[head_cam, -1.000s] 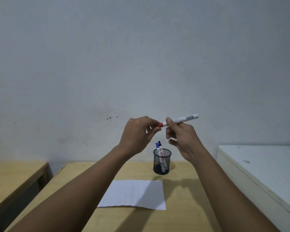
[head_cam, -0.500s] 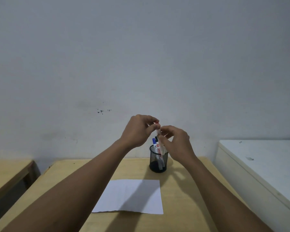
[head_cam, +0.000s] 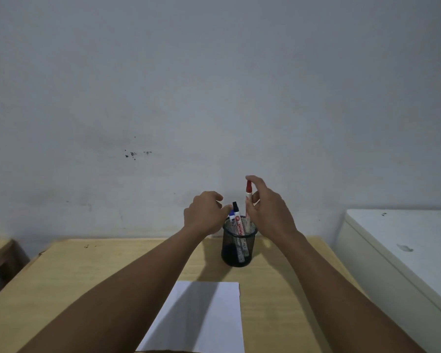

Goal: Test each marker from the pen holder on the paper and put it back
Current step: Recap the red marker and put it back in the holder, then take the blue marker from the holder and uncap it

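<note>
The red-capped marker (head_cam: 248, 200) stands upright with its lower end inside the mesh pen holder (head_cam: 239, 242), right hand (head_cam: 267, 208) fingers pinching it near the cap; left hand (head_cam: 204, 214) hovers just left of the holder, fingers curled, holding nothing; the marker looks light, stiff and smooth, best gripped mid-barrel; paper (head_cam: 201, 314) lies on the surface nearer the person than the holder.

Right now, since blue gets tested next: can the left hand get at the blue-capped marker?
Probably yes: the left hand is beside the blue-capped marker, whose cap stands clear above the pen holder rim.
</note>
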The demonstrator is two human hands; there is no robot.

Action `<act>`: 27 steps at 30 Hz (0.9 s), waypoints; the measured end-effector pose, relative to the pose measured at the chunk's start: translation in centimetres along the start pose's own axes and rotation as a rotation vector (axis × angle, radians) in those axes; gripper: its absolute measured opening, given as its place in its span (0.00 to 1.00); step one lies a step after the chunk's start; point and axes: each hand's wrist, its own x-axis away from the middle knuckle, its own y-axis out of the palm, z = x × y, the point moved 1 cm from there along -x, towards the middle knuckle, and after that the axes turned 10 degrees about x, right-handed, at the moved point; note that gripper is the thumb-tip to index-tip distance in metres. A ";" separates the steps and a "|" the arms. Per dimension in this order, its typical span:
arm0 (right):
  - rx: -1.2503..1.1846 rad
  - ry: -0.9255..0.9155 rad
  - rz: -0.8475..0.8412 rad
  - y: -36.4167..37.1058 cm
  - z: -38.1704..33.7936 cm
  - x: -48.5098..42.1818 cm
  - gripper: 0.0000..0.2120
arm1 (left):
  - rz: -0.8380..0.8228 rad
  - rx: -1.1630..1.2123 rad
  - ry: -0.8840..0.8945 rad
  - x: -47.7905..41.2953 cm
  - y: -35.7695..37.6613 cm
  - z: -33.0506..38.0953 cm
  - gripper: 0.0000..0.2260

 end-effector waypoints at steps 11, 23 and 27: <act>0.165 0.096 -0.262 3.3 1.8 0.0 0.24 | -0.007 0.232 -0.085 -2.2 3.2 -2.5 0.12; 0.059 0.144 -0.021 2.2 1.1 0.0 0.24 | 0.024 0.376 -0.111 -2.0 2.1 -1.1 0.18; -0.171 0.153 0.002 0.3 -0.5 0.2 0.19 | 0.099 0.493 -0.092 -1.0 -1.8 1.1 0.15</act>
